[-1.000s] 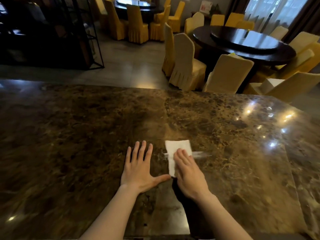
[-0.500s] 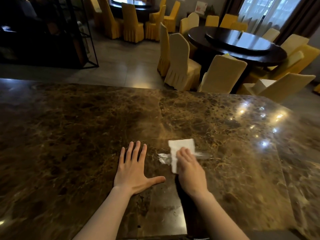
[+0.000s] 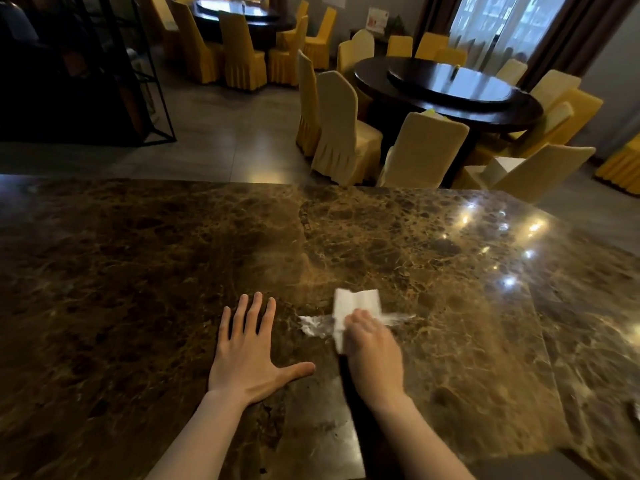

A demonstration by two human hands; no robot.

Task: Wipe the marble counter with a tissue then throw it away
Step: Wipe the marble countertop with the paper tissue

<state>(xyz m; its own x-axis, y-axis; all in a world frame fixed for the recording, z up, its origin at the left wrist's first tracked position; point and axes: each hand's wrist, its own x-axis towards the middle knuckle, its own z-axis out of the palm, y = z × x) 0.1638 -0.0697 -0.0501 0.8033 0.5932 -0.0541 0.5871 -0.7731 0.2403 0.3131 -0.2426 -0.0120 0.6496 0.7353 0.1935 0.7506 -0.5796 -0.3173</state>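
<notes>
1. Marble counter [image 3: 138,271], brown with pale veins, fills the lower two thirds of the frame and shines with small lamp reflections toward the right
2. My left hand [image 3: 247,355] lies flat on the stone at lower centre, palm down, fingers spread and pointing up the frame, thumb stretched out to the right; it grips nothing
3. My right hand [image 3: 374,351] sits just right of it, palm down, pressing on a white tissue [image 3: 355,303]; the fingers look blurred, so I cannot tell whether they curl around the paper or only push flat on it
4. That folded tissue lies on the counter in the lower middle of the frame, its upper part sticking out beyond my fingertips and its left edge showing beside my knuckles
5. White smear [image 3: 317,325] streaks the marble between my two hands, touching the tissue's left edge, and a thinner pale streak [image 3: 401,317] runs out to the right of my fingers
6. Beyond the far edge of the counter, in the upper right of the frame, stands a dark round table [image 3: 450,95] ringed with chairs in yellow and cream covers [image 3: 341,129]
7. Second round table [image 3: 239,12] with yellow chairs sits at the top centre, and a dark metal-framed shelf unit [image 3: 86,71] stands at the upper left on the grey tiled floor [image 3: 214,133]
</notes>
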